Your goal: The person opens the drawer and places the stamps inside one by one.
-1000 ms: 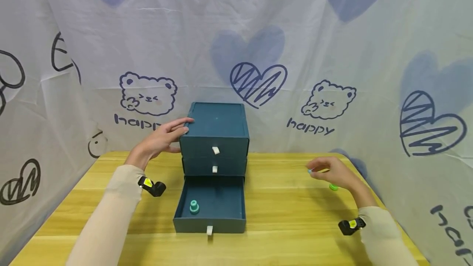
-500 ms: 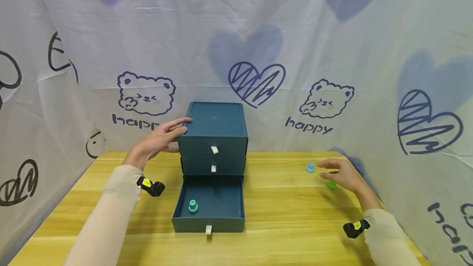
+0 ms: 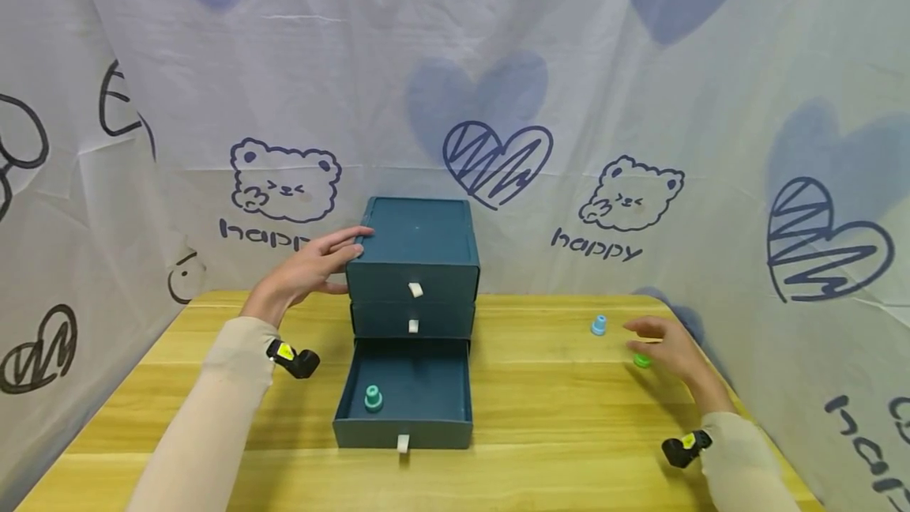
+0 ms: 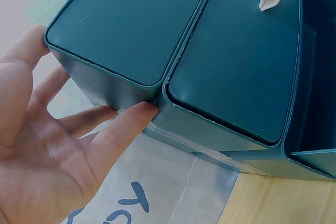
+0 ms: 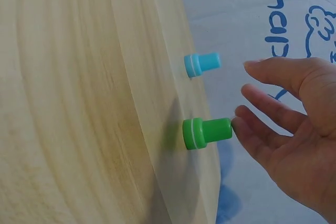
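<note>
A dark teal drawer cabinet (image 3: 419,229) stands on the table, its bottom drawer (image 3: 437,393) pulled out. My left hand (image 3: 302,271) rests on the cabinet's upper left side; in the left wrist view its fingers (image 4: 123,137) spread along the side wall. Inside that drawer a small teal toy stamp (image 3: 373,399) stands upright. To the right, my right hand (image 3: 668,350) holds nothing, thumb and fingers apart. In the right wrist view its fingertips are right at the top of a green toy stamp (image 5: 202,133). A light blue toy stamp (image 5: 202,64) stands upright beyond it.
Two upper drawers, both pushed in, carry white pull tabs (image 3: 415,289). The wooden table (image 3: 547,417) reaches back to a white curtain (image 3: 398,101) printed with hearts and bears, which also hangs at both sides.
My right hand has let go of the light blue stamp, which now stands on the table, and has moved right and toward me to the green one. The left hand has stayed put.
</note>
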Demonstrator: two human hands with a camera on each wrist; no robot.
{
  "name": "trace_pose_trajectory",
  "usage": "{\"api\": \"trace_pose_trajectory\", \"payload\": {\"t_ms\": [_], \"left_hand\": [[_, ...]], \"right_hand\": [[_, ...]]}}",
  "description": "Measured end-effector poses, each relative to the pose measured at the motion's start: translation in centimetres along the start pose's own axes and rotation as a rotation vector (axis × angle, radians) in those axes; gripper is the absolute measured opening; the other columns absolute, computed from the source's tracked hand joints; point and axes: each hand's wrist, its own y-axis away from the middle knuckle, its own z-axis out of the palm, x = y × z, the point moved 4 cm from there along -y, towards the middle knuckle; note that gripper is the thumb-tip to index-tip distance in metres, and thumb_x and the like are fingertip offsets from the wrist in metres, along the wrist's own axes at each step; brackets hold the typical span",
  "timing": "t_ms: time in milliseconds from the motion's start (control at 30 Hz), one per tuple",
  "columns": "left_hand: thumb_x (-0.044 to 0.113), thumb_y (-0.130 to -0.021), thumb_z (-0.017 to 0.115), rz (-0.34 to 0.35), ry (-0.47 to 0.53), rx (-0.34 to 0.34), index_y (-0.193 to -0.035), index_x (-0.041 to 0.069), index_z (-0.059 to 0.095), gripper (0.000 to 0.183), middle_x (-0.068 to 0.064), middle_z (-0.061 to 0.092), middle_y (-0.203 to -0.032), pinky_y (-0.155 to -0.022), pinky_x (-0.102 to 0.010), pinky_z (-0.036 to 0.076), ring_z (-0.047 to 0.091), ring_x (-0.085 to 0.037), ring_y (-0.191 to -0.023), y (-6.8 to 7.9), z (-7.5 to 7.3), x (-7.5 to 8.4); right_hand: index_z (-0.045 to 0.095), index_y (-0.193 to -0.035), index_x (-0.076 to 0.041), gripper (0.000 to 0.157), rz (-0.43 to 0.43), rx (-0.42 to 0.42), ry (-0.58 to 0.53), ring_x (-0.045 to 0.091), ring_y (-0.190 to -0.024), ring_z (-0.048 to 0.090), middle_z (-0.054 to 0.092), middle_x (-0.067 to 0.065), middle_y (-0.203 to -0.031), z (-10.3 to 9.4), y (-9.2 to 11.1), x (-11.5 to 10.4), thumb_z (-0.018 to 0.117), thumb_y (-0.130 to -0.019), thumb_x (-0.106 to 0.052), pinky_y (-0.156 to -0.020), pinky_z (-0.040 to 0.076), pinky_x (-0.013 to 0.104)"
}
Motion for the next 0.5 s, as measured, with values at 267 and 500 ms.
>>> {"api": "trace_pose_trajectory", "payload": {"t_ms": [267, 500], "left_hand": [[0.041, -0.109, 0.051, -0.005, 0.013, 0.007, -0.161, 0.026, 0.035, 0.057, -0.014, 0.012, -0.174, -0.111, -0.069, 0.043, 0.015, -0.05, -0.158, 0.0, 0.0, -0.1], [0.042, -0.108, 0.052, -0.005, 0.006, 0.008, -0.161, 0.027, 0.035, 0.057, -0.014, 0.013, -0.174, -0.112, -0.068, 0.043, 0.016, -0.049, -0.158, -0.1, 0.0, -0.1]], "right_hand": [[0.067, -0.126, 0.008, 0.035, 0.077, 0.041, 0.03, 0.056, -0.12, 0.058, 0.063, 0.034, -0.131, -0.1, 0.4, 1.1, 0.073, -0.095, -0.007, -0.094, 0.056, 0.062], [0.066, -0.129, 0.006, 0.036, 0.141, 0.089, 0.009, 0.053, -0.123, 0.058, 0.061, 0.033, -0.135, -0.7, 0.9, 2.5, 0.071, -0.096, -0.008, -0.098, 0.055, 0.062]]}}
